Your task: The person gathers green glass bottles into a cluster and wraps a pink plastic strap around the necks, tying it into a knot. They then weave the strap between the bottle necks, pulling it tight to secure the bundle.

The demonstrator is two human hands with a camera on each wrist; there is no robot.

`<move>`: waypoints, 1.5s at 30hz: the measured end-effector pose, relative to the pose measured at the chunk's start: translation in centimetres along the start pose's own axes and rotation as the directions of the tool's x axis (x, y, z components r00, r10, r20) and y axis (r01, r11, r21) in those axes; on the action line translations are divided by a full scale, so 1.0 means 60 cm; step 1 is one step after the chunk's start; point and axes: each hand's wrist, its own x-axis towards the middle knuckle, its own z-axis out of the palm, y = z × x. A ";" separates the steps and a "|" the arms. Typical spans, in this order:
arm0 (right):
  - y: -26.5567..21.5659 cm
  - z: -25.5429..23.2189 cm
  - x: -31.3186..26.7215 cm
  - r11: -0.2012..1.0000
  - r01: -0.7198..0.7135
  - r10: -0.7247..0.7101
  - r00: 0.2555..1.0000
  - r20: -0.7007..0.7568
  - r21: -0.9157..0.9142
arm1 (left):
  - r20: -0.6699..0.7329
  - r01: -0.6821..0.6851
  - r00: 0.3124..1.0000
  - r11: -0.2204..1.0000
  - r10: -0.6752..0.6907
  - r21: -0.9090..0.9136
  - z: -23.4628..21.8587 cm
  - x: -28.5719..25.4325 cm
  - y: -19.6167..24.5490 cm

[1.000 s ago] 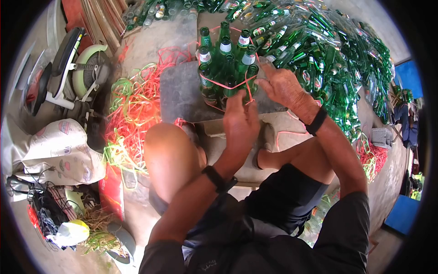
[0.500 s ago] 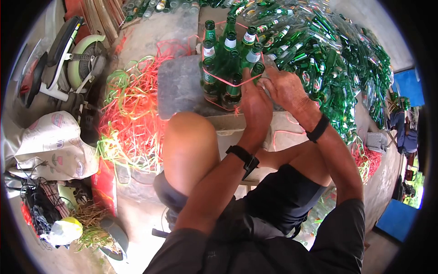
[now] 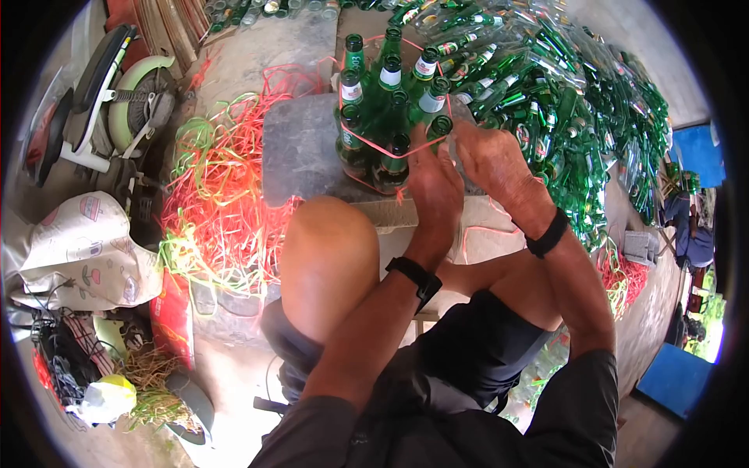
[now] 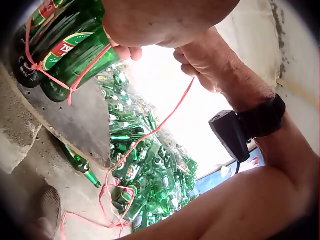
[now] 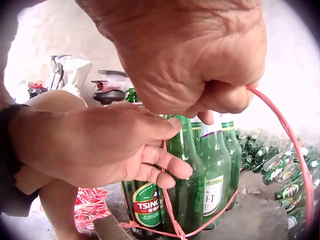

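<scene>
Clutching one pink string [image 5: 289, 129], the right grip [image 3: 495, 160] hangs beside ten green bottles [image 3: 398, 114]; the left grip [image 3: 434, 187] lies spread.

Bottles [image 3: 399, 109] upright on slab [image 3: 300, 148], twine [image 5: 168, 200] round them. Left hand [image 3: 435, 183] at their near right corner, right hand [image 3: 495, 160] just right of it. Strip heap [image 3: 222, 187] left of slab, scooter [image 3: 133, 117] farther left, sack [image 3: 86, 249] nearer than scooter. Bottle pile [image 3: 546, 101] behind and right.
</scene>
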 end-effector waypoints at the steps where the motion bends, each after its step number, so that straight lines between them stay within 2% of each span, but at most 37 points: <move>1: -0.002 0.000 -0.002 1.000 -0.005 0.004 1.000 -0.008 -0.023 | -0.024 -0.008 1.000 1.000 0.007 -0.018 0.001 0.000 0.000; 9: -0.003 -0.001 -0.008 1.000 0.002 -0.002 1.000 -0.014 -0.013 | -0.028 0.071 0.997 0.996 -0.073 -0.063 -0.001 -0.001 0.009; 11: -0.007 0.001 -0.009 1.000 -0.010 0.010 1.000 -0.002 -0.010 | 0.019 0.085 0.996 0.991 -0.083 -0.100 -0.009 0.001 0.017; 18: -0.036 -0.013 0.001 0.989 -0.012 0.021 0.998 0.060 -0.149 | -0.014 0.048 0.999 0.995 -0.049 -0.088 -0.009 0.003 0.014; 20: -0.041 -0.018 0.004 0.987 -0.016 0.027 0.998 0.065 -0.160 | 0.024 0.091 0.996 0.989 -0.089 -0.113 -0.013 0.005 0.015; 23: -0.046 -0.024 0.004 0.987 0.015 -0.006 0.998 0.059 -0.162 | 0.001 0.121 0.993 0.983 -0.122 -0.138 -0.012 0.004 0.018; 26: -0.062 -0.041 0.010 0.979 0.021 -0.003 0.996 0.091 -0.205 | 0.006 0.101 0.995 0.983 -0.101 -0.151 -0.016 0.007 0.020; 27: -0.066 -0.049 0.012 0.971 0.063 -0.035 0.991 0.126 -0.229 | 0.005 0.103 0.995 0.983 -0.103 -0.153 -0.018 0.008 0.021; 29: -0.067 -0.052 0.011 0.961 0.107 -0.066 0.984 0.168 -0.254 | -0.014 0.019 1.000 0.970 -0.023 -0.242 -0.017 0.008 0.022; 33: -0.078 -0.058 0.011 0.975 0.094 -0.052 0.978 0.204 -0.200 | -0.010 0.018 1.000 0.971 -0.021 -0.238 -0.020 0.007 0.022; 35: -0.085 -0.060 0.011 0.975 0.085 -0.036 0.972 0.232 -0.204 | 0.078 0.140 0.990 0.879 -0.117 -0.455 -0.027 0.003 0.035; 38: -0.083 -0.057 0.011 0.975 0.126 -0.085 0.972 0.221 -0.182 | 0.094 0.123 0.991 0.885 -0.091 -0.449 -0.024 0.002 0.018; 39: -0.084 -0.060 0.013 0.965 0.189 -0.143 0.962 0.235 -0.185 | 0.092 0.126 0.991 0.884 -0.095 -0.450 -0.020 -0.001 0.013; 40: -0.085 -0.063 0.016 0.950 0.250 -0.200 0.948 0.246 -0.188 | 0.139 0.236 0.971 0.854 -0.193 -0.463 -0.017 -0.001 0.015; 41: -0.087 -0.069 0.021 0.949 0.252 -0.202 0.947 0.249 -0.188 | 0.189 0.344 0.939 0.813 -0.289 -0.470 -0.015 -0.002 0.015; 42: -0.092 -0.076 0.029 0.944 0.277 -0.223 0.936 0.271 -0.179 | 0.187 0.347 0.938 0.811 -0.293 -0.470 -0.016 -0.005 0.015; 44: -0.096 -0.089 0.044 0.937 0.305 -0.247 0.923 0.297 -0.170 | 0.184 0.224 0.973 0.766 -0.140 -0.602 -0.028 0.002 0.030; 45: -0.095 -0.093 0.054 0.924 0.356 -0.308 0.910 0.278 -0.141 | 0.183 0.226 0.973 0.765 -0.144 -0.603 -0.020 0.003 0.025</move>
